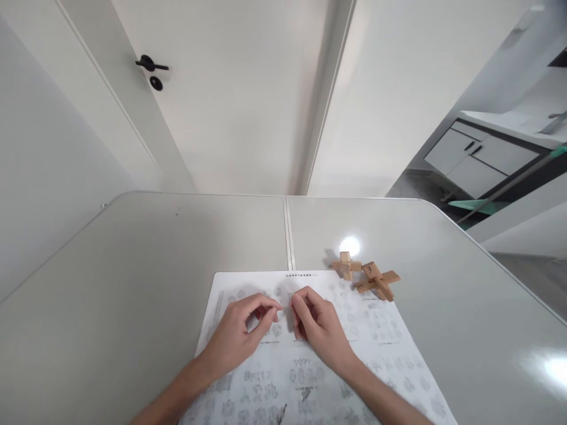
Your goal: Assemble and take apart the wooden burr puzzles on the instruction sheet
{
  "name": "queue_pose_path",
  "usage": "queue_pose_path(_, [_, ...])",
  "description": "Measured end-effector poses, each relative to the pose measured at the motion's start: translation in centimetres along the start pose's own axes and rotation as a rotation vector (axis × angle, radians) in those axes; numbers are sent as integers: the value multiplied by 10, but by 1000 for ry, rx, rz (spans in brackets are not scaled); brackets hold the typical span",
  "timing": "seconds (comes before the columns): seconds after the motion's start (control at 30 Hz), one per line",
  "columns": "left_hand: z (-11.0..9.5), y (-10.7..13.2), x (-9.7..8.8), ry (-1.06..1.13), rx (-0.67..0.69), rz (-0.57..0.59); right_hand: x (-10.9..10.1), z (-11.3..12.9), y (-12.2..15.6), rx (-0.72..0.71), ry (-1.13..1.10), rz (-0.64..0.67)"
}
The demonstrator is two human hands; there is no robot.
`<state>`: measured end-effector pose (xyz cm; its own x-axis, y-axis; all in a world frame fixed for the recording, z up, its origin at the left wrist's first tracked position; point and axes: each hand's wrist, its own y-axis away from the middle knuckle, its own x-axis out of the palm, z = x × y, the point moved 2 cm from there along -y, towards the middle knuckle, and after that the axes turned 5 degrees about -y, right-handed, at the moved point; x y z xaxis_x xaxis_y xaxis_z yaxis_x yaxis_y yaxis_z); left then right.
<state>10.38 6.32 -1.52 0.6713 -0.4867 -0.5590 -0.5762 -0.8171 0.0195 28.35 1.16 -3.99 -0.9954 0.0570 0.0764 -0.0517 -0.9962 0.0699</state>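
Note:
Both hands hover low over the printed sheet (319,348), a white page with rows of faint drawings. My left hand (241,330) is curled, thumb and index fingertips close together, and nothing shows between them. Just across a small gap, my right hand (319,327) has its thumb pressed near the index finger, the other fingers folded in, with no object visible. Beyond the right hand, at the sheet's upper right edge, lie two wooden interlocking burr puzzles: a smaller light one (346,267) and a larger, browner one (376,282) with dark marks on it. Neither hand touches them.
The grey table (133,283) has a seam (289,236) down its middle and rounded far corners. Past it stands a white door (230,106) with a black handle (151,64). A washbasin cabinet (482,153) is at the far right.

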Motion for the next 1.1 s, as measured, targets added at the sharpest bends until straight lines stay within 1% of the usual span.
queue_pose_path(0.23, [1,0,0,3,18,-5,2,3,1,-24,125,70])
queue_pose_path(0.5, [0,-1,0,0,21,-5,2,1,0,-13,152,76])
queue_pose_path(0.73, [1,0,0,0,35,-6,3,2,2,-21,230,73])
queue_pose_path(1.1, [1,-1,1,13,23,-2,3,2,3,-16,224,81])
